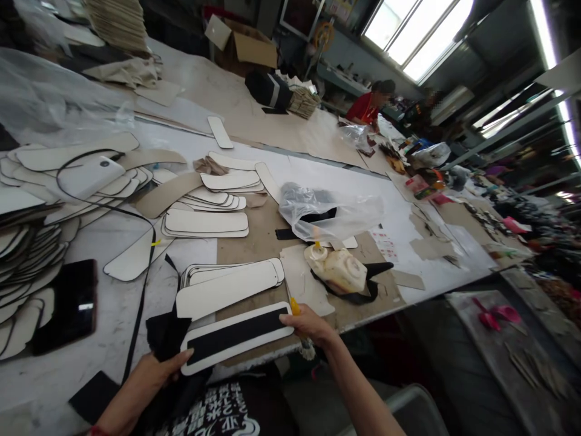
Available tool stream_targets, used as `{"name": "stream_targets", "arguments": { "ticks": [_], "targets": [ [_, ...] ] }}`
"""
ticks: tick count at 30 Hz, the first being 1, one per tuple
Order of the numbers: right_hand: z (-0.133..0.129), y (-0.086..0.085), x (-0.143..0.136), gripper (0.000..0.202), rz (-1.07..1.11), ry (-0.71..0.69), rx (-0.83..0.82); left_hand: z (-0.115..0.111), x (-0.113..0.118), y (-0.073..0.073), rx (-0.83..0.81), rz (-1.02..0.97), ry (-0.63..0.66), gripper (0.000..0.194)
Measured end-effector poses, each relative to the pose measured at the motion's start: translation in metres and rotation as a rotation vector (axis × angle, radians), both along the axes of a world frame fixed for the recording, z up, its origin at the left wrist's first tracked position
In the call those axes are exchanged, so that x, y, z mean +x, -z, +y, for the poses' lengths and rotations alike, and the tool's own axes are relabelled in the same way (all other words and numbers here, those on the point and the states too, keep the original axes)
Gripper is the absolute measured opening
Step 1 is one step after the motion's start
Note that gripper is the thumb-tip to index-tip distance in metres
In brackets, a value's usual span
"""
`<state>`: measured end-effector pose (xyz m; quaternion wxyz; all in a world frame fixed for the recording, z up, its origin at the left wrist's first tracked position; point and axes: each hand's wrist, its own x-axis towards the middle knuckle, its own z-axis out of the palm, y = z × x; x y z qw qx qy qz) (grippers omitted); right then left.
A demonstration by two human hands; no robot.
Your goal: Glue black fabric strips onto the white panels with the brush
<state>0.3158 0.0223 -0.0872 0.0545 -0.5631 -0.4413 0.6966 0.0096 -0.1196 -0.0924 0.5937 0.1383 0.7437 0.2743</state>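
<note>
A white panel (195, 361) with rounded corners is held level at the table's front edge, a black strip (240, 336) lying along its middle. My left hand (157, 370) grips its left end, the thumb pressing on the strip. At the other end, my right hand (306, 322) is closed on the panel, its thumb on the strip's tip. A small yellow piece (295, 306) shows by the right fingers; what it belongs to is hidden. Just beyond lies a stack of similar white panels (227, 287). Dark cloth (169, 333) bunches beside my left hand.
A stained plastic bottle (340, 269) with a yellow nozzle lies right of the stack. Behind it is a clear plastic bag (327, 212). Leftward are a phone (68, 306), a white device (93, 177) with a cord and heaped panels (27, 266). A person in red (363, 108) sits farther back.
</note>
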Motion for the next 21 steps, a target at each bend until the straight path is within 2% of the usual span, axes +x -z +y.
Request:
{"name": "stream_targets", "arguments": {
  "ticks": [4, 7, 9, 11, 13, 16, 19, 21],
  "targets": [
    [0.0, 0.02, 0.001, 0.04, -0.045, -0.013, 0.018, 0.0, -0.004, 0.03, -0.02, 0.117, 0.057, 0.055],
    [0.002, 0.021, 0.005, 0.031, -0.164, -0.139, 0.168, -0.004, -0.01, 0.041, -0.067, 0.194, 0.091, 0.066],
    [0.004, 0.015, 0.009, 0.024, -0.398, -0.244, 0.393, -0.007, -0.013, 0.039, -0.076, 0.256, 0.082, 0.067],
    [0.008, 0.005, 0.01, 0.019, -0.632, -0.312, 0.622, -0.008, -0.014, 0.031, -0.078, 0.319, 0.02, 0.059],
    [0.015, -0.006, 0.004, 0.019, -0.711, -0.341, 0.782, -0.006, -0.016, 0.022, -0.059, 0.382, -0.068, 0.051],
    [0.027, -0.02, -0.015, 0.021, -0.62, -0.34, 0.93, 0.009, -0.02, 0.014, 0.025, 0.446, -0.121, 0.036],
    [0.036, -0.035, -0.034, 0.024, -0.487, -0.253, 1.012, 0.031, -0.024, 0.013, 0.102, 0.46, -0.049, 0.024],
    [0.038, -0.047, -0.043, 0.031, -0.376, -0.145, 0.99, 0.044, -0.022, 0.012, 0.099, 0.461, 0.003, 0.028]
  ]
}}
